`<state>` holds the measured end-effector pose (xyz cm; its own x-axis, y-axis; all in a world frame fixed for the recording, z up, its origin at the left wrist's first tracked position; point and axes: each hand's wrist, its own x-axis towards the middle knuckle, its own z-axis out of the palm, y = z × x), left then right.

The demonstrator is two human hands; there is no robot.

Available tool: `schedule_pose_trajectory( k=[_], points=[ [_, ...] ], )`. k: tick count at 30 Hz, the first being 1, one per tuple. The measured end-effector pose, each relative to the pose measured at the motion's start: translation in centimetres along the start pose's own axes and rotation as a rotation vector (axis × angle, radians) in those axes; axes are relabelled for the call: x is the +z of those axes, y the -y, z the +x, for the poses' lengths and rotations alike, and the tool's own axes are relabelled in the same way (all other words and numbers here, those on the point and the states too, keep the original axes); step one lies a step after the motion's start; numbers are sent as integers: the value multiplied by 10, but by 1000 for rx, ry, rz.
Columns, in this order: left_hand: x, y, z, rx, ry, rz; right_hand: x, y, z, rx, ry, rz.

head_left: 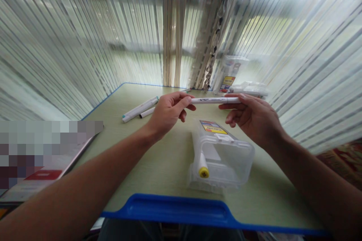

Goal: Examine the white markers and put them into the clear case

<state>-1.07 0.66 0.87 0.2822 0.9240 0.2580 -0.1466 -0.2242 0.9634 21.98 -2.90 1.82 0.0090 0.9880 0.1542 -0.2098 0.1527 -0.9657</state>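
Both hands hold one white marker pen (215, 100) level above the desk. My left hand (168, 112) pinches its left end between thumb and fingers. My right hand (254, 117) grips its right end with curled fingers. Below them a clear plastic marker case (226, 158) lies on its side on the pale green desk (158, 158). One marker with a yellow cap (203, 165) sticks out of the case toward me.
Two white markers (140, 109) lie at the desk's far left. Another clear case (230, 73) and a flat clear lid (249, 89) stand at the back right by the vertical blinds. A blue tray lip (175, 209) edges the near side. A book (42, 165) lies at left.
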Motion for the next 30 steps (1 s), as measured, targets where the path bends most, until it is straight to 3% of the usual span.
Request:
schedule_pose_trajectory(
  k=[13, 30],
  points=[
    [-3, 6, 1, 66, 30, 84, 1, -2, 0, -37, 11, -65],
    [-1, 2, -2, 46, 28, 107, -2, -9, 1, -122, 41, -175]
  ],
)
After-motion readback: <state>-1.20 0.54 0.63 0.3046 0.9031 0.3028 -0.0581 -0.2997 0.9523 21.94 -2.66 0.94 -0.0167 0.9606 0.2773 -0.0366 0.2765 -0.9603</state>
